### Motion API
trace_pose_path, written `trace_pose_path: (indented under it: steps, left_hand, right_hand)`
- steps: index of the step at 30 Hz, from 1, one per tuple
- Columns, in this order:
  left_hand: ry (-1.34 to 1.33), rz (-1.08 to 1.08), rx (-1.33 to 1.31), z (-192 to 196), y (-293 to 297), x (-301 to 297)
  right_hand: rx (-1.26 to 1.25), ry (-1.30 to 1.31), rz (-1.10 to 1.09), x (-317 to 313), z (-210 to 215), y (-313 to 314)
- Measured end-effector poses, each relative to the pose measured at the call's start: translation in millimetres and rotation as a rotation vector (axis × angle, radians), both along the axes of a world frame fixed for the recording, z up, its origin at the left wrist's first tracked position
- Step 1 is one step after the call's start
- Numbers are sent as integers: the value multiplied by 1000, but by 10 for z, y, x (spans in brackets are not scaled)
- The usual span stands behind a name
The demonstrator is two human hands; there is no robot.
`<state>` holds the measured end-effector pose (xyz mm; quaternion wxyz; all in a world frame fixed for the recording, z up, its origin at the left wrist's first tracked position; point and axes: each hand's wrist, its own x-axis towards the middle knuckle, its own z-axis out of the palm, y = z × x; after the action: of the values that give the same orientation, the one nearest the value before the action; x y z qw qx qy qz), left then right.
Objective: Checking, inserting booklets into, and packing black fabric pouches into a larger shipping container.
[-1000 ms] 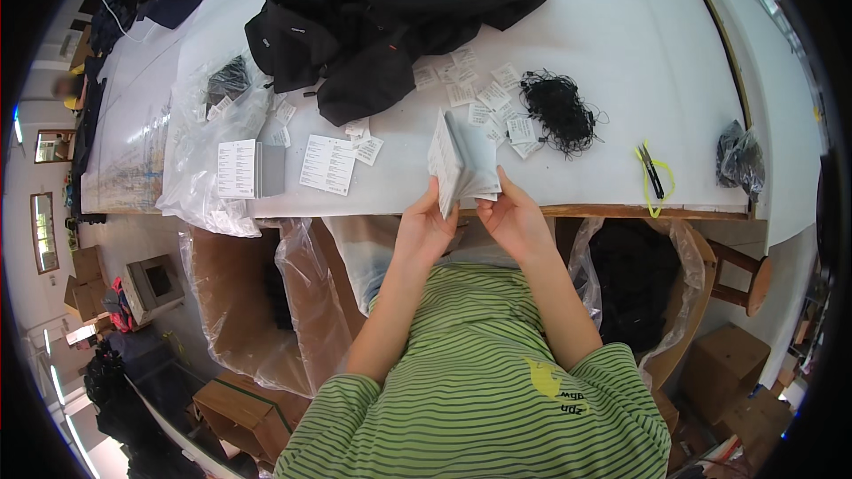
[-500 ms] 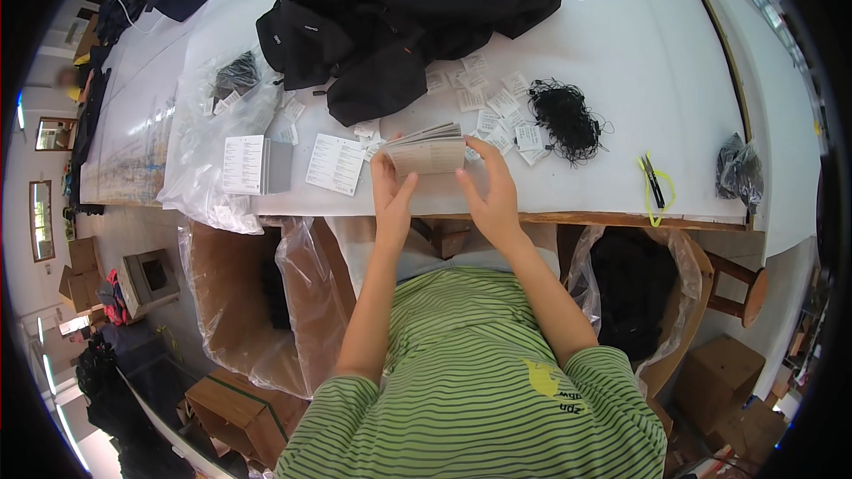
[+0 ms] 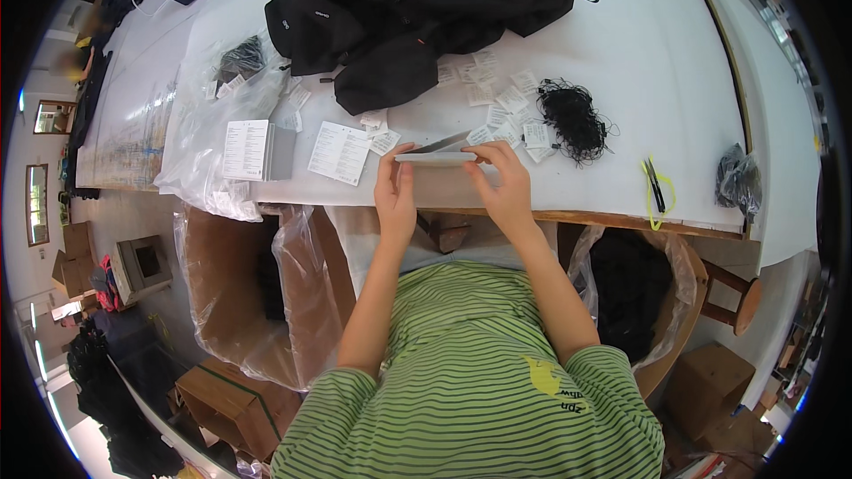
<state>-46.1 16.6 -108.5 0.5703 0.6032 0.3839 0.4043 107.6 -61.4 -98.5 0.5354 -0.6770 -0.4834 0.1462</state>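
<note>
Between my two hands, just above the front edge of the white table, is a stack of printed cards (image 3: 435, 159), seen almost edge-on. Its upper cards fan apart toward the back. My left hand (image 3: 395, 193) grips the left end, thumb on the near side. At the right end, my right hand (image 3: 504, 181) pinches it between thumb and fingers. Left of my hands lie white printed cards (image 3: 339, 153) flat on the table, and beyond them a thicker card stack (image 3: 248, 150). Small white labels (image 3: 512, 99) are scattered behind my hands.
Black bags (image 3: 390, 18) are heaped at the back. A tangle of black strings (image 3: 572, 120) and thread snips (image 3: 656, 186) with a yellow cord lie right. Clear plastic (image 3: 200, 137) covers the table's left. Plastic-lined cartons (image 3: 235, 302) stand below the front edge.
The held card stack has tipped from showing its printed face to nearly edge-on. My hands still hold both ends, and the whole view has shifted slightly.
</note>
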Motion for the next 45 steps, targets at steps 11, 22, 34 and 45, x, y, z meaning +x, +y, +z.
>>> trace_pose_path:
  steps: [11,22,34,45]
  left_hand:
    - [-9,7,12,95,148,-197]
    - [367,161,97,36,1040,-865]
    - [942,166,521,-42,728,-603]
    - [971,161,448,273,654,-542]
  right_hand:
    - [12,94,67,-47,72,144]
    - [-324,554,370,-557,123,586]
    - [-243,790,146,64,82,-249]
    - [-263,817,131,140,-178,-546]
